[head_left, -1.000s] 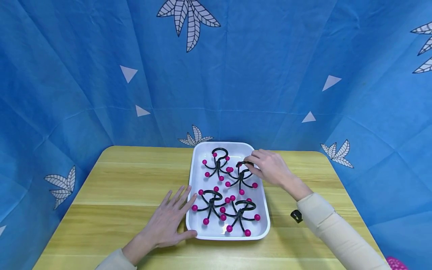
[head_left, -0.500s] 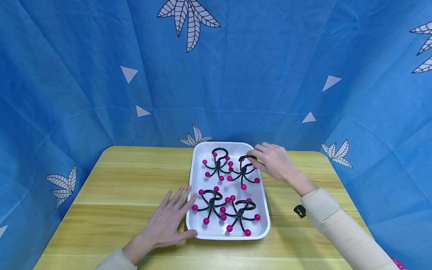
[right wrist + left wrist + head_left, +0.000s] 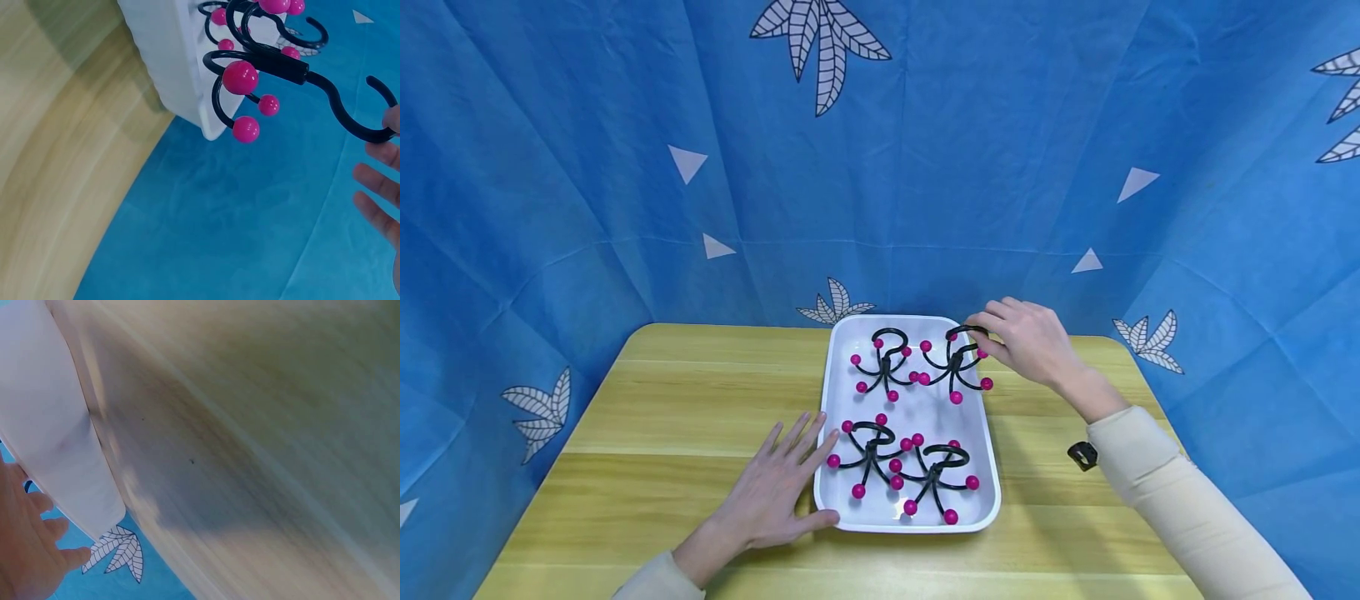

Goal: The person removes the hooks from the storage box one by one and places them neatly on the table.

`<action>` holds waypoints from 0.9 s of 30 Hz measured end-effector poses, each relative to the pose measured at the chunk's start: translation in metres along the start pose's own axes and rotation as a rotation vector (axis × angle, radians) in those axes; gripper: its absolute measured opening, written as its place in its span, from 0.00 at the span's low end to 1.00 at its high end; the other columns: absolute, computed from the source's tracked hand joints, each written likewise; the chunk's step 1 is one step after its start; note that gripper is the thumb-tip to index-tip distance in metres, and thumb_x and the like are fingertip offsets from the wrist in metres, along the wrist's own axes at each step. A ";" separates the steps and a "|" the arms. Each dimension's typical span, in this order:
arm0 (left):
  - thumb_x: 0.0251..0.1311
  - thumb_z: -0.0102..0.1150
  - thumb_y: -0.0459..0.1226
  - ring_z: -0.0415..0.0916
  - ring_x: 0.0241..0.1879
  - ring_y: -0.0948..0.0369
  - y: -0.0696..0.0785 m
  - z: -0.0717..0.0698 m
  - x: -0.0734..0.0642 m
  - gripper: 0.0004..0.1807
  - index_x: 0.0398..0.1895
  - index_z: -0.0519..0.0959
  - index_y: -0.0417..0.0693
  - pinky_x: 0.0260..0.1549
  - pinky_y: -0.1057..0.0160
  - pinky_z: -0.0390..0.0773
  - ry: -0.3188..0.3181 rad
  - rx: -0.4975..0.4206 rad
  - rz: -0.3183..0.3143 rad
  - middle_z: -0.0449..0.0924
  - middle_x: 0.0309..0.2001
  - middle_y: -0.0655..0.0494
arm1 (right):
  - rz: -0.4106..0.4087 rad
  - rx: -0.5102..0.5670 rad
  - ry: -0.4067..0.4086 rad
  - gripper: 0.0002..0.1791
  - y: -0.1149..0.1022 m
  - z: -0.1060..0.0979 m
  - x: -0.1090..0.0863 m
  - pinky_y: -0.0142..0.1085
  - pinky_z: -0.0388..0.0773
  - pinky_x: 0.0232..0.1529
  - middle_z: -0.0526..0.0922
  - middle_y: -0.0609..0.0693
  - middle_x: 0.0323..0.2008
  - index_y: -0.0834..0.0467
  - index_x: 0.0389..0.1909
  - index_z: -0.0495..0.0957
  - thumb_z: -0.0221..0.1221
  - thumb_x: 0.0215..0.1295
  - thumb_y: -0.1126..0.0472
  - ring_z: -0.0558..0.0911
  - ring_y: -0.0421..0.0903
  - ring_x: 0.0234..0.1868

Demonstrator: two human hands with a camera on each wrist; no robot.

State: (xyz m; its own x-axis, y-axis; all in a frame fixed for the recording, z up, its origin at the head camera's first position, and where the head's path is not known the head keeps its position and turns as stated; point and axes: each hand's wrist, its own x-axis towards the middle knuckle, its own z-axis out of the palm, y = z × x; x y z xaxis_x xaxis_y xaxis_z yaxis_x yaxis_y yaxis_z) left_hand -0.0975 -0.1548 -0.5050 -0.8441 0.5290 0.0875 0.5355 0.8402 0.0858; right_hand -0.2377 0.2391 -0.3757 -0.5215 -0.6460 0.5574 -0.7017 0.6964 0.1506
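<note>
My right hand (image 3: 1032, 340) pinches the curved top of a black multi-prong hook (image 3: 955, 363) with pink ball tips. The held hook is raised over the back right corner of the white tray (image 3: 991, 475). In the right wrist view its stem (image 3: 281, 66) points away from the fingers, prongs toward the tray. Three similar hooks sit in the tray: one at back left (image 3: 885, 365), one at front left (image 3: 870, 451), one at front right (image 3: 934, 475). My left hand (image 3: 771, 496) lies with fingers spread, fingertips and thumb at the tray's left rim.
The tray stands on a wood-grain table (image 3: 700, 400), its back end at the table's far edge. A blue patterned curtain (image 3: 992, 167) hangs behind and at both sides. A small black object (image 3: 1082, 456) shows beside the right sleeve.
My right hand has moved the held hook back and to the right, away from the back left hook. The left hand, the tray and the other hooks have kept their places.
</note>
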 end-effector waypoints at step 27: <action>0.59 0.51 0.78 0.48 0.86 0.44 0.000 0.001 0.001 0.58 0.85 0.57 0.57 0.82 0.34 0.54 -0.011 -0.009 -0.010 0.48 0.87 0.50 | 0.069 -0.048 -0.037 0.09 0.046 -0.030 -0.015 0.38 0.75 0.20 0.88 0.52 0.33 0.56 0.45 0.89 0.69 0.69 0.56 0.80 0.49 0.27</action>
State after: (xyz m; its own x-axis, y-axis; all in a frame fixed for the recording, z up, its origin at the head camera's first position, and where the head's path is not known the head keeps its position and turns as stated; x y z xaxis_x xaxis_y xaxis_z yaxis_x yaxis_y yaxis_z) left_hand -0.0985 -0.1545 -0.5057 -0.8494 0.5223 0.0754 0.5276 0.8441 0.0957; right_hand -0.2480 0.2903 -0.3530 -0.5862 -0.6065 0.5372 -0.6399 0.7532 0.1521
